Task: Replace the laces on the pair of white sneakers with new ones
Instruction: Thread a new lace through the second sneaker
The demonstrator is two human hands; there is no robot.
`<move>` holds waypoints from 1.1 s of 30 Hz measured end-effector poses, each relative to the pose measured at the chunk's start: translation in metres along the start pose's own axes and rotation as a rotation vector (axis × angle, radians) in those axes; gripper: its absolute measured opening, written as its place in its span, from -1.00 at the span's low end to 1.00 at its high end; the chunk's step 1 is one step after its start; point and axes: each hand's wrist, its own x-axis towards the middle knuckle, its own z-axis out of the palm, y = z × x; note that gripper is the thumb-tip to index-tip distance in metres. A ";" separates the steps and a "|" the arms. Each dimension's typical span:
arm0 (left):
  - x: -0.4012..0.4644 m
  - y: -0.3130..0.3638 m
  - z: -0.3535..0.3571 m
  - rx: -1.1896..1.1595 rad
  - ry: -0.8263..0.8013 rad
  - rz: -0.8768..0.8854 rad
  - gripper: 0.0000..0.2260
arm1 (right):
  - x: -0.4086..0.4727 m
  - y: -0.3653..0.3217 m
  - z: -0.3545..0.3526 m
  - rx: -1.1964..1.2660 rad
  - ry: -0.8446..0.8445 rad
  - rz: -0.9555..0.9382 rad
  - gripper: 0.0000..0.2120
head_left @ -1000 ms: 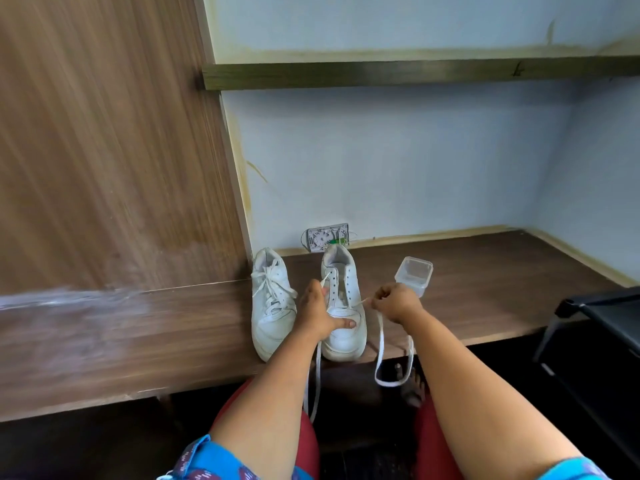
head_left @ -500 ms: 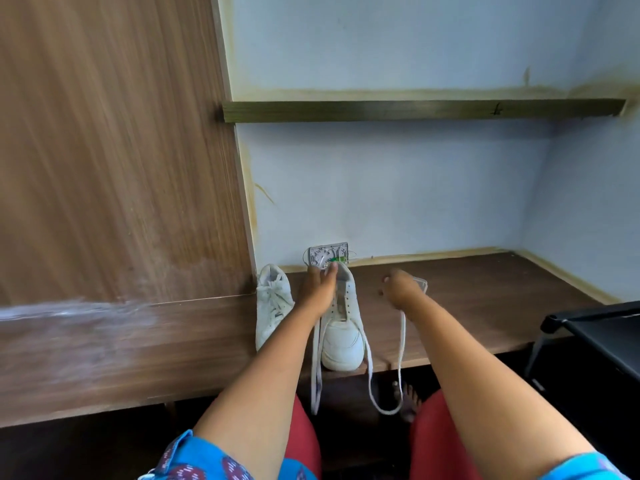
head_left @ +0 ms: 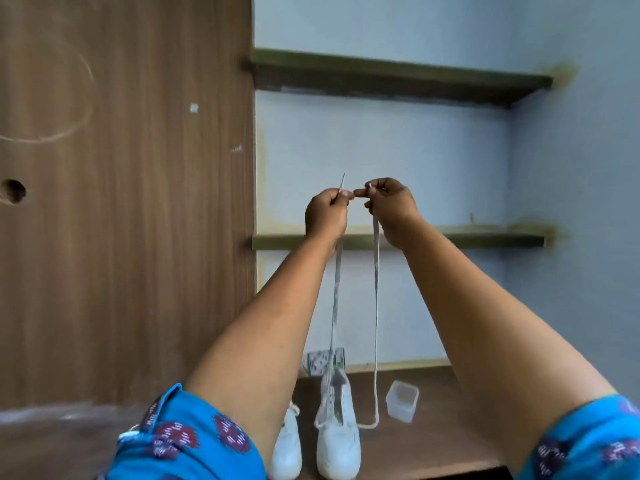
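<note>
Two white sneakers stand on the wooden desk (head_left: 433,448). The right sneaker (head_left: 337,441) has a white lace (head_left: 376,306) running through its lowest eyelets, both halves pulled straight up. My left hand (head_left: 325,213) pinches one lace end, its tip sticking up above my fingers. My right hand (head_left: 391,206) pinches the other end at the same height, the two hands almost touching, high above the shoe. The left sneaker (head_left: 287,452) is mostly hidden behind my left forearm.
A small clear plastic container (head_left: 401,401) sits on the desk right of the shoes. A wall socket (head_left: 320,362) is behind them. A wooden panel (head_left: 121,202) rises on the left. Two shelves (head_left: 398,77) cross the blue wall.
Both hands have risen from shoe level to high above the desk, drawing the lace ends up and together. The camera has tilted upward.
</note>
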 end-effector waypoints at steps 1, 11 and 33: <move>0.005 0.017 -0.001 0.000 0.015 0.027 -0.79 | 0.005 -0.017 -0.002 0.029 0.004 -0.009 -0.85; 0.026 0.080 0.002 -0.095 0.123 0.035 -0.89 | 0.030 -0.083 -0.013 0.011 0.026 -0.045 -0.90; 0.029 0.083 0.015 -0.278 -0.024 -0.020 -0.80 | 0.027 -0.089 -0.023 0.344 -0.075 0.283 -0.95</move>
